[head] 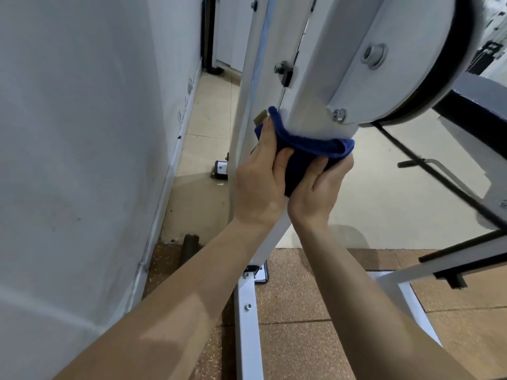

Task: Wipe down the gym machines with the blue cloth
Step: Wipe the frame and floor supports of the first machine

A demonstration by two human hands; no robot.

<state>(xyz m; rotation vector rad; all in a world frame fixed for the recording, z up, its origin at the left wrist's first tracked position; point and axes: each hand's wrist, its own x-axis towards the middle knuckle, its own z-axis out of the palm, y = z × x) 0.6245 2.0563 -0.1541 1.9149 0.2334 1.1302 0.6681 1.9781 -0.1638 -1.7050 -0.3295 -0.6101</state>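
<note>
So the blue cloth (315, 146) is wrapped round the bottom end of the white machine arm (323, 78), just beside the pulley wheel (428, 31). Both the left hand (259, 185) and right hand (315, 196) grip it from underneath, fingers curled into it.

Blue cloth (315, 145), white machine frame (310, 86), black pulley rim (450, 75), speckled brown floor (296, 292).

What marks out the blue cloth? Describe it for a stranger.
Find the white machine post carrying the pulley wheel. Wrapped round it below the wheel, gripped by the left hand and right hand, is the blue cloth: the only blue, fuzzy thing.
</note>
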